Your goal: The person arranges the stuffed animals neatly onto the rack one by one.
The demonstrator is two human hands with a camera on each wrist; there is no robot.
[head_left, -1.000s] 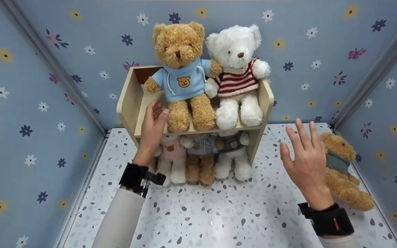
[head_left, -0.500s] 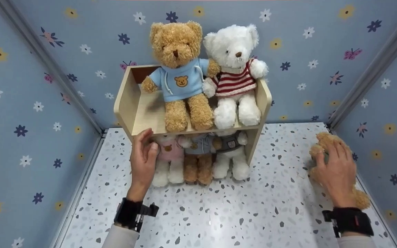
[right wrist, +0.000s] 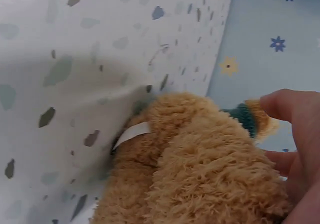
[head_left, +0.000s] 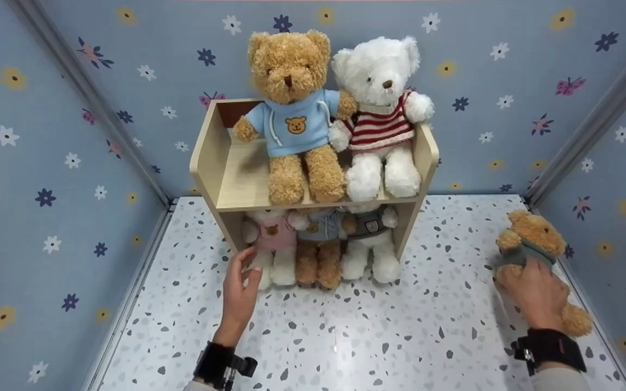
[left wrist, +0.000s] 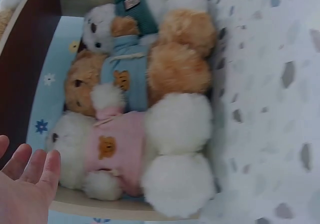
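A tan teddy bear (head_left: 537,231) in a dark green top lies on the floor at the right. My right hand (head_left: 537,293) grips it around the middle, its fingers partly hidden by the body. In the right wrist view the bear's furry lower body (right wrist: 215,169) with a white tag fills the front, and my thumb (right wrist: 285,104) is beside it. My left hand (head_left: 241,290), holding nothing, is in front of the shelf's lower level, nearest to the white bear in a pink top (head_left: 275,234). Its fingers look relaxed in the left wrist view.
On the wooden shelf's (head_left: 245,179) upper level sit a tan bear in a blue hoodie (head_left: 295,125) and a white bear in a striped sweater (head_left: 381,130). Below, a brown bear (head_left: 318,255) and a white bear in grey (head_left: 370,250) sit beside the pink-topped one. Flowered walls (head_left: 36,163) enclose the floor.
My right hand has moved right and down onto the tan bear on the floor and taken hold of it. My left hand has dropped from the upper shelf level to the lower one.
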